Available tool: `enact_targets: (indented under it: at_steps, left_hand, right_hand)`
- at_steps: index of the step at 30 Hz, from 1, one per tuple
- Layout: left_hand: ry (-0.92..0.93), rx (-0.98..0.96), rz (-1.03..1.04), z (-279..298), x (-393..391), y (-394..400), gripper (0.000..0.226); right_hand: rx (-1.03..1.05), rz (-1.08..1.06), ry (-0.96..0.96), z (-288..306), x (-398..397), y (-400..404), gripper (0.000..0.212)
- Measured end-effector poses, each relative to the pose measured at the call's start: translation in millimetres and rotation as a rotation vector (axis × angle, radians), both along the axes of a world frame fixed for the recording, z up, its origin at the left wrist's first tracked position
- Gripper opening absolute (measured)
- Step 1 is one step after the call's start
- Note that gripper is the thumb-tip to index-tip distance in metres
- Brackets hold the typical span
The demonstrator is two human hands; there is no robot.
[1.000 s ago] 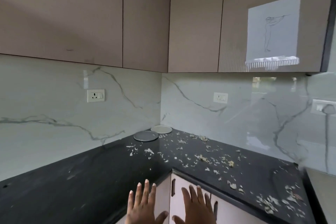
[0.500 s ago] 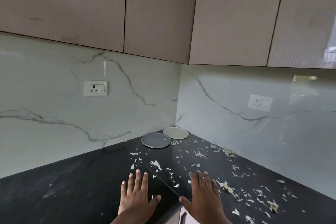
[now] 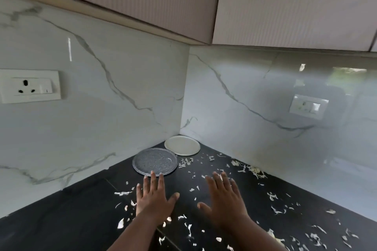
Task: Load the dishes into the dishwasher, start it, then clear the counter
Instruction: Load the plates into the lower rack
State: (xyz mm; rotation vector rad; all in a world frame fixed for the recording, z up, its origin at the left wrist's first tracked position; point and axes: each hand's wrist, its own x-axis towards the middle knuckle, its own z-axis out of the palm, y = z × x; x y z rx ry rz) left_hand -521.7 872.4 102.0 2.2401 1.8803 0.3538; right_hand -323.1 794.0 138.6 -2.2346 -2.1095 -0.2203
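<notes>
The counter was black, strewn with pale scraps; a speckled grey plate sat at eleven o'clock, a white plate at twelve.

A round speckled grey plate lies flat on the glossy black stone counter, deep in the corner. Just behind it, edges nearly touching, a round plain white plate sits flat. Pale vegetable scraps litter the counter.

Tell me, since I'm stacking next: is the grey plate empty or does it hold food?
Empty, as far as shows: the grey plate lies flat with only its speckled surface visible, while the scraps lie on the counter.
</notes>
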Motion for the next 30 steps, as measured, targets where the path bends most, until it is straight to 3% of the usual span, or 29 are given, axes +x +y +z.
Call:
enact_targets:
  at_steps: [5,13,18,20,24,27,30]
  left_hand:
    - [-0.051,-0.051,0.059,-12,1,45,0.086]
    - [-0.136,-0.056,0.378,-19,-13,122,0.074]
    - [-0.168,-0.188,0.573,-27,-16,178,0.069]
    - [-0.224,-0.236,0.638,-31,-12,200,0.064]
    - [-0.312,-0.294,0.745,-41,-6,237,0.063]
    - [-0.382,-0.337,0.849,-52,-5,256,0.065]
    - [-0.440,-0.358,0.955,-57,-4,267,0.058]
  right_hand:
    - [-0.041,-0.028,0.057,-16,12,66,0.078]
    - [-0.093,-0.035,0.173,-49,31,199,0.064]
    - [-0.092,-0.089,0.286,-65,43,266,0.052]
    - [-0.073,-0.152,0.395,-68,49,293,0.047]
    - [-0.050,-0.376,0.800,-76,65,352,0.046]
    - [-0.060,-0.523,0.871,-86,77,385,0.054]
    - [-0.051,-0.622,0.915,-93,80,405,0.046]
